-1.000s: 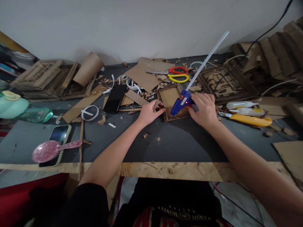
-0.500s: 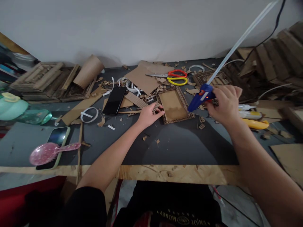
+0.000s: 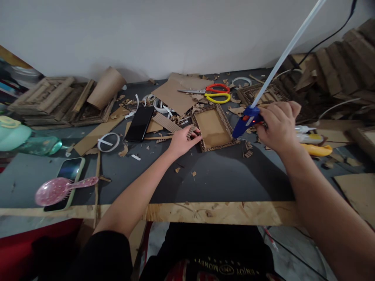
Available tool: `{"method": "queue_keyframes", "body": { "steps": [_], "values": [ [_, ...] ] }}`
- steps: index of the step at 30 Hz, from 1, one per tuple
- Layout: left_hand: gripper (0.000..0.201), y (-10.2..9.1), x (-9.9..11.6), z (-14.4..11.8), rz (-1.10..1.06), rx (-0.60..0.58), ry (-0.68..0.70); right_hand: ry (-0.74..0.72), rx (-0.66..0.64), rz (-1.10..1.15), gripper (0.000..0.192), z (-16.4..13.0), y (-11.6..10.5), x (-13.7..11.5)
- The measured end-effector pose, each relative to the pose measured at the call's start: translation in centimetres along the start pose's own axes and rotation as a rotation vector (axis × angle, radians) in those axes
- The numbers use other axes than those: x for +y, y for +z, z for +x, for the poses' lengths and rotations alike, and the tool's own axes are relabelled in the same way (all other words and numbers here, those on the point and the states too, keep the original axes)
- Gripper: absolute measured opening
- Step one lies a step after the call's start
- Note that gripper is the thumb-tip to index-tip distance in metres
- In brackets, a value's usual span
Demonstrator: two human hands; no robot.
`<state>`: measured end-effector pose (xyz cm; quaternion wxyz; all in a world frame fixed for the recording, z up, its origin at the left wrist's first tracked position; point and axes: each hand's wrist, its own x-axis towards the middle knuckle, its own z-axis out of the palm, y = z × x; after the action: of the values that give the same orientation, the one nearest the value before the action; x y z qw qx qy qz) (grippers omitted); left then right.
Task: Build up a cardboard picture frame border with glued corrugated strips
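Presently right hand (image 3: 278, 127) grips smooth blue plastic glue gun (image 3: 246, 121), translucent rod (image 3: 286, 54) upslanting | left hand (image 3: 182, 141) curls around ribbed cardboard strip (image 3: 191, 132) | rectangular corrugated frame (image 3: 220, 146) between hands, behind table (image 3: 219, 212)'s near wooden edge | red-and-yellow-handled scissors (image 3: 205, 92) towards far edge.

Plain, smooth, pale grey wall (image 3: 175, 35) rising directly behind a long, flat, dark grey tabletop (image 3: 205, 187) — the latter bordered in front by a mottled, light brown wooden edge (image 3: 234, 212). Below: pale grey, mottled floor (image 3: 288, 265), partly visible. Light subdued — soft shadows on lower wall and tabletop
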<state>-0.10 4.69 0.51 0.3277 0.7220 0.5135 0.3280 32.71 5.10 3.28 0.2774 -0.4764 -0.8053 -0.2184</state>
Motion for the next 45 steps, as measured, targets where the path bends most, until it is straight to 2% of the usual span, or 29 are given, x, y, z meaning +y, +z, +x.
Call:
{"method": "queue_keyframes", "body": {
  "steps": [6,19,25,31,37,40,42,45],
  "values": [
    [0.021,0.0,0.1,0.0,-0.014,-0.002,-0.001,0.020,-0.057,0.088,0.025,0.0,0.0,0.0],
    [0.020,0.0,0.1,0.0,-0.029,-0.004,-0.009,0.002,0.006,0.095,0.026,-0.2,0.3,0.4],
    [0.021,0.0,0.0,0.1,-0.012,-0.016,-0.014,0.022,-0.038,0.061,0.027,-0.1,0.1,0.1],
    [0.022,0.0,0.0,0.0,-0.028,-0.009,-0.024,-0.153,0.118,-0.036,0.035,0.0,-0.9,-1.4],
    [0.023,0.0,0.0,-0.1,-0.044,-0.003,-0.007,-0.162,0.221,-0.067,0.040,-0.3,-0.3,-2.0],
    [0.023,0.0,-0.1,0.0,-0.036,-0.005,-0.003,-0.038,0.247,-0.060,0.040,-0.3,0.3,-1.6],
    [0.022,0.0,-0.2,0.0,-0.021,-0.006,0.011,0.175,0.183,-0.070,0.053,-0.3,0.4,-1.0],
    [0.022,0.0,-0.2,0.0,-0.004,-0.002,0.049,0.533,0.053,-0.054,0.083,-0.4,0.5,0.5]
  ]
}}
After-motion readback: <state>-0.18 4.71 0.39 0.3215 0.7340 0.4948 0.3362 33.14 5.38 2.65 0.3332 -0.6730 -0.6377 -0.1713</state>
